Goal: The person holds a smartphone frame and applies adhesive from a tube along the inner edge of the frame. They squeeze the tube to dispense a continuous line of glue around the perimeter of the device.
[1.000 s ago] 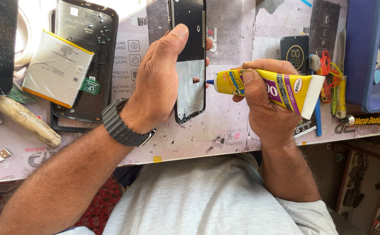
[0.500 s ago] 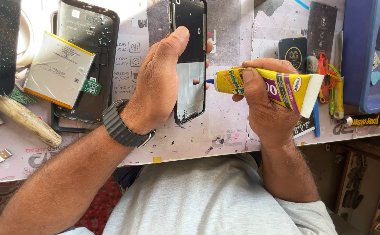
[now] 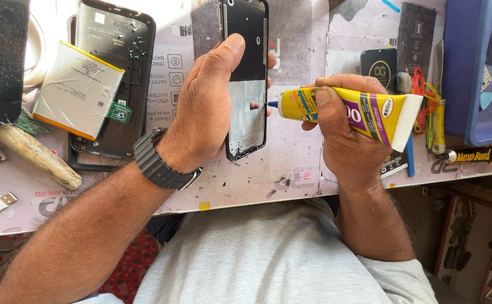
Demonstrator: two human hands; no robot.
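Sunlit, cluttered workbench (image 3: 291, 169) with a scuffed pale top; red patterned floor (image 3: 130, 264) below.

A yellow glue tube (image 3: 352, 110) with a purple band lies at three o'clock. A silver, yellow-edged battery (image 3: 77, 90) with a green label (image 3: 119, 112) sits at ten o'clock, and a dark phone frame (image 3: 247, 79) stands at twelve.

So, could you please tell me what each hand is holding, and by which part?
The left hand grips the phone frame across its middle. The right hand holds the yellow glue tube around its body, nozzle pointing at the frame's edge.
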